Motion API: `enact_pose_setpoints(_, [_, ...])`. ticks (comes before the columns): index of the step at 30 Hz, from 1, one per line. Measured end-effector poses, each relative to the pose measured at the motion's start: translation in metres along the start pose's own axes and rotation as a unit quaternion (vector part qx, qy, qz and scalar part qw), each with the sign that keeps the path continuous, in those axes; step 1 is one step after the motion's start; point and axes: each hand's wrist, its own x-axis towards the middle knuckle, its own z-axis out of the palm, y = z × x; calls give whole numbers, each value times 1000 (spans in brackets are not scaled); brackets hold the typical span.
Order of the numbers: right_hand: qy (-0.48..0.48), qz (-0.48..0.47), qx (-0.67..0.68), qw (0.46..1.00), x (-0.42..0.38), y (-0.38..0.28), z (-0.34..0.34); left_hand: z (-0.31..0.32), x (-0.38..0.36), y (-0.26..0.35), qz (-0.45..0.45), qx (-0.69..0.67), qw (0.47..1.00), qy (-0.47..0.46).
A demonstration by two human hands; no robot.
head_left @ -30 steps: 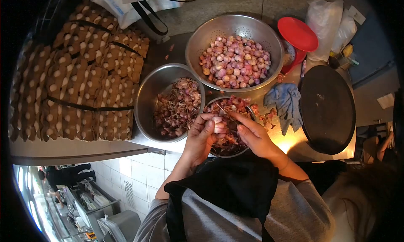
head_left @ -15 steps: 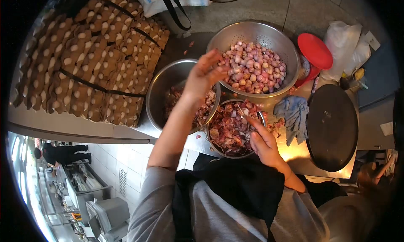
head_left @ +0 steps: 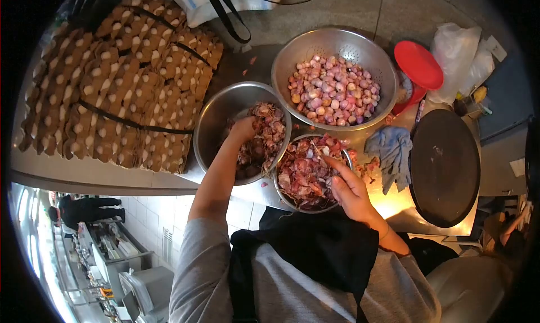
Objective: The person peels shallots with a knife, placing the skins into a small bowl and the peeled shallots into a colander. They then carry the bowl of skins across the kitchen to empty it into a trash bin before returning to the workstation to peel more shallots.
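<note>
My left hand (head_left: 243, 130) reaches down into the left steel bowl (head_left: 209, 106), its fingers hidden among unpeeled shallots (head_left: 269, 126). My right hand (head_left: 351, 193) is closed over the right side of a smaller metal bowl (head_left: 301, 209) heaped with reddish shallot skins (head_left: 304, 171). Something thin and pale seems to stick out near its fingertips, but I cannot make out what it is. Behind both bowls stands a wide steel colander (head_left: 368, 44) holding many peeled pink shallots (head_left: 334, 92).
Stacked egg trays (head_left: 124, 92) stand at the left. To the right lie a blue-grey cloth glove (head_left: 389, 154), a dark round tray (head_left: 445, 168) and a red lid (head_left: 418, 64). Plastic bags (head_left: 457, 56) sit at the back right. Another person (head_left: 87, 209) stands far off at the left.
My left hand has moved from the air beside the colander down and left into the bowl of unpeeled shallots. My right hand has stayed nearly still over the skins.
</note>
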Motion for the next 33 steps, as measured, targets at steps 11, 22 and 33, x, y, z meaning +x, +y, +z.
enact_pose_setpoints(11, [-12, 14, 7, 1000, 7, -1, 4, -98, -125, 103, 41, -679, 733, 8])
enact_pose_setpoints(22, [-50, 31, 38, 998, 3, 1, 7, -56, -173, 166, -7, -832, 550, -78])
enact_pose_setpoints(33, [-53, -110, -142, 982, 4, 4, 3, -49, -180, 167, 41, -743, 668, 20])
